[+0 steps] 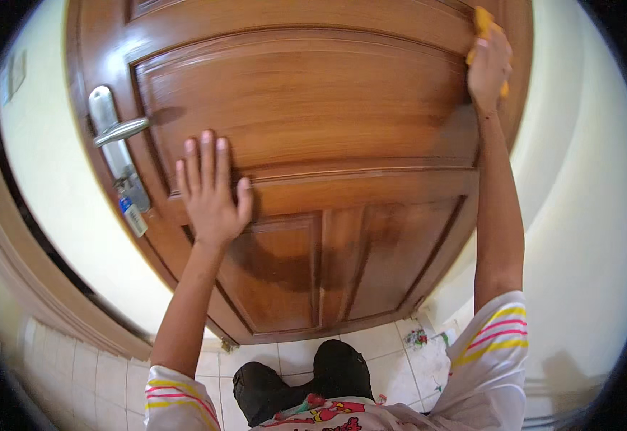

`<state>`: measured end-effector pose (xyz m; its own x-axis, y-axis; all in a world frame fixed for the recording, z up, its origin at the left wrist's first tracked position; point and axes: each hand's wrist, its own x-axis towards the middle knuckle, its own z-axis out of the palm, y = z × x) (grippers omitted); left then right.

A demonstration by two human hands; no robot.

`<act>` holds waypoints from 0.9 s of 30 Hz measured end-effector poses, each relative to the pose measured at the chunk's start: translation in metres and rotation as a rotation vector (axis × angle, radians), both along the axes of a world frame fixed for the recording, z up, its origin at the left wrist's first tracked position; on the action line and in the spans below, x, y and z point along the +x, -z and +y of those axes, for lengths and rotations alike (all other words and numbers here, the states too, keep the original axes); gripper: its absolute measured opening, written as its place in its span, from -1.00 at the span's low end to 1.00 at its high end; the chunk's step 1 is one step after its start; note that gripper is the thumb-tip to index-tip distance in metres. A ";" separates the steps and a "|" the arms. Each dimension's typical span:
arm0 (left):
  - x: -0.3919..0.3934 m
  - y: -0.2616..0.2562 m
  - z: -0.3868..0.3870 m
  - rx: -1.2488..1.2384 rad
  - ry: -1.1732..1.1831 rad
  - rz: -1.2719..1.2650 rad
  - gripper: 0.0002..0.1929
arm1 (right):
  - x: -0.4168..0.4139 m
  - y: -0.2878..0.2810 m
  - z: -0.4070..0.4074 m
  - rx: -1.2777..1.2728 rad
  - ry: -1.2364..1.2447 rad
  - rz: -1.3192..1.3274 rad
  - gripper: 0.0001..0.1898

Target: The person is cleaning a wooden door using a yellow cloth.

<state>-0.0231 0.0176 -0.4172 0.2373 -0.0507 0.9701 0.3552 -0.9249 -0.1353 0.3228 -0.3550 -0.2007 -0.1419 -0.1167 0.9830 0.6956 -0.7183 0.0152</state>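
A varnished wooden panel door [313, 102] fills most of the view before me. My left hand [211, 196] lies flat against it, fingers spread and pointing up, near the lower left corner of the wide middle panel. At the upper right edge of the door, my right hand [490, 70] grips a yellow-orange cloth [484, 20] and presses it to the wood. Parts of the cloth show above and beside the fingers; the rest is hidden under the hand. Left of my left hand is a metal lever handle [122, 132] on a long plate.
A key with a blue and white tag [133, 215] hangs from the lock below the handle. Pale walls [571, 215] flank the door, with a wooden frame [39, 269] at left. Small colourful scraps [416, 338] lie on the white tiled floor [383, 372], near the door's lower right corner.
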 end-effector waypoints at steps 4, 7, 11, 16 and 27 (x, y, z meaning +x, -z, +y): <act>-0.011 0.004 0.005 -0.001 -0.016 0.017 -0.32 | -0.088 0.013 0.080 -0.156 -0.040 -0.139 -0.41; -0.006 0.002 0.002 -0.003 0.007 0.004 -0.34 | -0.099 0.001 0.093 -0.277 -0.073 -0.209 -0.46; -0.007 0.005 0.007 -0.018 0.003 0.009 -0.33 | -0.122 -0.001 0.133 -0.105 -0.190 -0.228 -0.47; -0.007 0.002 0.006 -0.030 0.050 -0.012 -0.34 | -0.186 0.007 0.171 -0.342 -0.080 -0.125 -0.47; -0.007 0.004 0.009 -0.072 0.123 -0.009 -0.35 | -0.264 -0.011 0.263 -0.719 -0.101 -0.323 -0.48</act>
<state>-0.0301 0.0263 -0.4216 0.2249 -0.0095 0.9743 0.2393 -0.9688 -0.0647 0.0587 -0.0921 -0.1898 -0.4552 0.5035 0.7343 0.6391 -0.3895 0.6633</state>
